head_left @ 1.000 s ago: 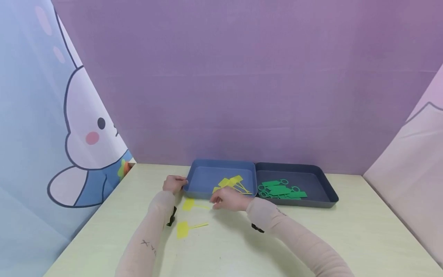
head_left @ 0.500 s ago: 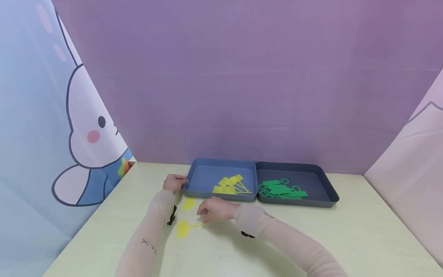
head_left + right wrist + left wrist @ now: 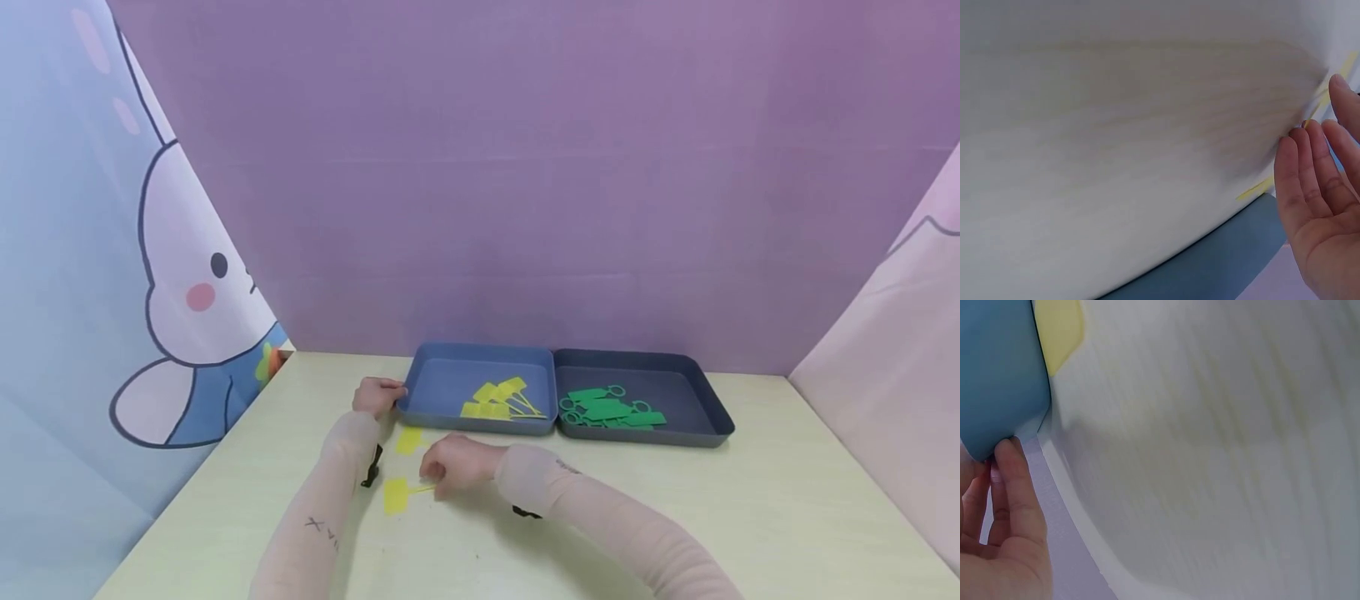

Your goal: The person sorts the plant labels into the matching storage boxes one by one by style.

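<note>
My left hand (image 3: pixel 377 396) pinches the left edge of a blue tray (image 3: pixel 442 379); in the left wrist view its fingertips (image 3: pixel 1007 450) meet the tray's corner. Several yellow tags (image 3: pixel 491 400) with thin tails lie in that tray. Two more sit on the table in front: a nearer yellow tag (image 3: pixel 396 496) and a farther yellow tag (image 3: pixel 408 440), whose tail is partly hidden by my right hand. My right hand (image 3: pixel 461 462) is low over the nearer tag's tail end. In the right wrist view its thumb stands apart from the loosely bent fingers (image 3: pixel 1291 169).
A dark grey tray (image 3: pixel 675 400) adjoins the blue one on the right and contains several green ring tags (image 3: pixel 607 410). Both stand near a purple cloth backdrop (image 3: pixel 525 208) on a pale table (image 3: pixel 675 508). Printed cloths hang at either side.
My right hand has moved from the blue tray's front wall toward me and left, down to the nearer tag's tail. The left hand has stayed at the tray edge.
</note>
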Demonstrator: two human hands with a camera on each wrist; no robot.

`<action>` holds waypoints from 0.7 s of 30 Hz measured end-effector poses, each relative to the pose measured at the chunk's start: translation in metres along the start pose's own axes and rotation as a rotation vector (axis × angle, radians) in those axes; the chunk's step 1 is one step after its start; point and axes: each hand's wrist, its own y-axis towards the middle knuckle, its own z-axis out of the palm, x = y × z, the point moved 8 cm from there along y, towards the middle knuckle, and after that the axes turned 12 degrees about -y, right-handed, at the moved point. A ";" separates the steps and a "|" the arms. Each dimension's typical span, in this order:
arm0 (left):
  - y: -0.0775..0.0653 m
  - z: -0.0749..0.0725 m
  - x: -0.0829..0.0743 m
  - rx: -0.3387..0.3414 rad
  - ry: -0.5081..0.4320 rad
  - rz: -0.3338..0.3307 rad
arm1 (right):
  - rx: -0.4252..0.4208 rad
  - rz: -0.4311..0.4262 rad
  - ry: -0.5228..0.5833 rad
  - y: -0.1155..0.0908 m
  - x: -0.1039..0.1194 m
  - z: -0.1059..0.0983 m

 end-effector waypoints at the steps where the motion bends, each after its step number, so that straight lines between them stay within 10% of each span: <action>1: 0.000 0.000 0.000 0.001 0.003 0.004 | 0.000 -0.004 -0.010 0.000 0.001 0.000; 21: 0.001 0.001 0.000 0.016 -0.006 0.021 | 0.021 0.001 0.005 0.008 0.002 0.009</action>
